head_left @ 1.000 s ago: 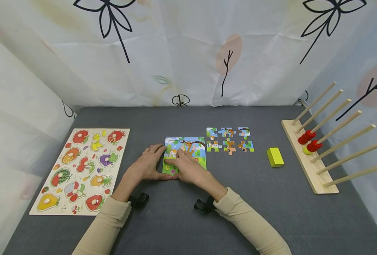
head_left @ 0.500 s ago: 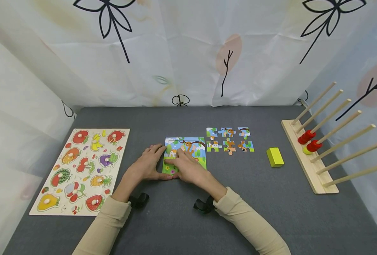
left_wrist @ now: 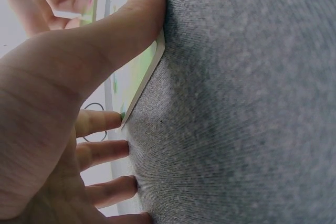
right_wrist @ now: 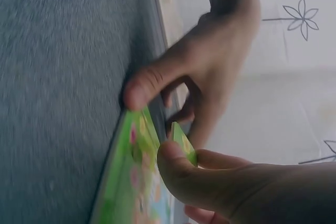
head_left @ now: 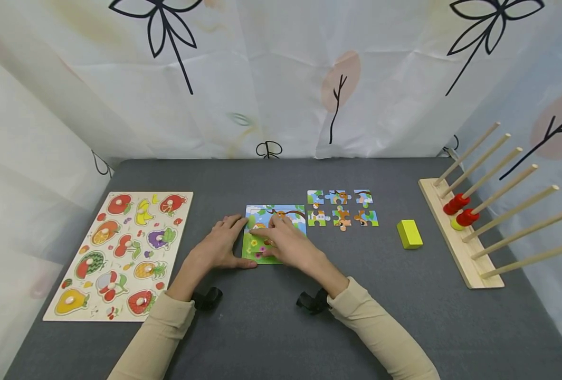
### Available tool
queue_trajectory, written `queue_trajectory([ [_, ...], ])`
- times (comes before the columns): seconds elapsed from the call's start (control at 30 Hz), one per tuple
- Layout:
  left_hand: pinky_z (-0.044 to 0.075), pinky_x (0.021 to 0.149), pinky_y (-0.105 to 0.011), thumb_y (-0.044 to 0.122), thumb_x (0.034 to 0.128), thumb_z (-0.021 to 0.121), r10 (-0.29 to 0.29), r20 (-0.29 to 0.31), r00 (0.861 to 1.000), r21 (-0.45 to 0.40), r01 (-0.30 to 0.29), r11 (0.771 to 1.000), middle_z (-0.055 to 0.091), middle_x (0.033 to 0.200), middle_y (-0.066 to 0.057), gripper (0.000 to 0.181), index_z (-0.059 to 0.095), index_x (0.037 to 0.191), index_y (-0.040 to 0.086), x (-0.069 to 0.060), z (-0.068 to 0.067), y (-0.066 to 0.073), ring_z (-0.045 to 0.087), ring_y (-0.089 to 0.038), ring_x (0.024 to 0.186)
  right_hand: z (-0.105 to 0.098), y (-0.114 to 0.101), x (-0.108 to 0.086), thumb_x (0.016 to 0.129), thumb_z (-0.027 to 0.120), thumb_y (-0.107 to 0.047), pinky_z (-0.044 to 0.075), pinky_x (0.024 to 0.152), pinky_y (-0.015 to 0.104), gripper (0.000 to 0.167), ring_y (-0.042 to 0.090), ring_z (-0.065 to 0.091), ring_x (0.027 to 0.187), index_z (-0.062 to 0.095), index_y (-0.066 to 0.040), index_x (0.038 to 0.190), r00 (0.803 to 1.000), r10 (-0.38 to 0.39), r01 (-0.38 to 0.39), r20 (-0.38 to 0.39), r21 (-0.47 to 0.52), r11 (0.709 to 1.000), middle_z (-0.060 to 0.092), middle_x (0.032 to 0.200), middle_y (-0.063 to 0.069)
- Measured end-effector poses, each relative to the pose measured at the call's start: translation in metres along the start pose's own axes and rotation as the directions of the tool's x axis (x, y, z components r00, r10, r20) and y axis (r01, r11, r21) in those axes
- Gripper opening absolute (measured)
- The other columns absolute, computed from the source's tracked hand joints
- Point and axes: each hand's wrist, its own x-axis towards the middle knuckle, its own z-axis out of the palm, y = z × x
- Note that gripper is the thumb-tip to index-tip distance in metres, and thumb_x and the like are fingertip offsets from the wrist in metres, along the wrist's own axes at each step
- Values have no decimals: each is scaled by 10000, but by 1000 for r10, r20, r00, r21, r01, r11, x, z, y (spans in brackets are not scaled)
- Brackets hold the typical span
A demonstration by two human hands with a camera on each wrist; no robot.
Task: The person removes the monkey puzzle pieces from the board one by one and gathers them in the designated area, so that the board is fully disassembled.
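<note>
A jigsaw puzzle board (head_left: 299, 240) with a monkey and green meadow picture lies at the middle of the table. My left hand (head_left: 221, 243) rests at its left side, fingers stretched along the left edge and thumb against the near edge. Over the board, my right hand (head_left: 287, 243) pinches a small green puzzle piece (right_wrist: 184, 142) between thumb and fingers. In the right wrist view this piece is tilted and raised off the board. Part of the picture is hidden under the right hand in the head view.
Several loose puzzle pieces (head_left: 341, 215) lie in two rows right of the board. A yellow block (head_left: 409, 234) and a wooden peg rack (head_left: 461, 237) with red and yellow beads stand farther right. A fruit peg puzzle (head_left: 119, 253) lies at left.
My right hand has lifted off the near part of the board and shifted slightly right, now with a puzzle piece pinched in it. My left hand stays put.
</note>
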Motion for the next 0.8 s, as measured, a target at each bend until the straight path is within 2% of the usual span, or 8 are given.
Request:
queue_trajectory([
  [0.1, 380, 1138, -681, 554, 745, 875, -3, 5, 1000, 1, 3, 1000, 331, 1620, -248, 1115, 346, 1575, 30, 0, 0, 0, 336, -528, 1474, -6, 6, -4, 910, 774, -245, 502, 800, 363, 504, 257, 491, 980, 652, -245, 1399, 1000, 22, -22, 5, -11, 1000, 578, 1188, 109],
  [0.2, 383, 1139, -675, 554, 749, 872, -2, 6, 1000, 4, 2, 1000, 330, 1620, -249, 1114, 344, 1577, 28, 0, 0, 0, 336, -525, 1474, -11, 14, -9, 910, 779, -242, 506, 773, 358, 500, 256, 505, 986, 656, -244, 1394, 1000, 28, -28, 6, -28, 999, 583, 1149, 92],
  [0.4, 388, 1138, -668, 546, 746, 876, 5, 3, 1000, 4, -5, 1000, 328, 1620, -250, 1117, 342, 1576, 24, -1, 1, -1, 343, -522, 1469, -24, 32, -26, 876, 813, -216, 448, 709, 292, 545, 200, 479, 887, 654, -241, 1396, 1000, 9, -7, 25, -68, 998, 586, 1063, 57],
  [0.57, 390, 1141, -661, 541, 741, 881, 5, 5, 1000, 5, -5, 1000, 326, 1622, -243, 1119, 341, 1579, 33, -1, 1, -1, 346, -518, 1468, -33, 46, -40, 855, 831, -221, 426, 696, 295, 556, 210, 489, 892, 663, -242, 1385, 997, 53, -49, 47, -90, 995, 599, 1089, 81],
  [0.8, 399, 1131, -665, 553, 741, 875, 1, 2, 1000, 7, -1, 1000, 324, 1623, -245, 1129, 334, 1582, 29, -2, 0, -1, 347, -522, 1467, -40, 66, -56, 846, 839, -186, 391, 668, 279, 529, 179, 474, 806, 686, -186, 1352, 997, 72, -69, 16, -140, 988, 587, 1003, 63],
])
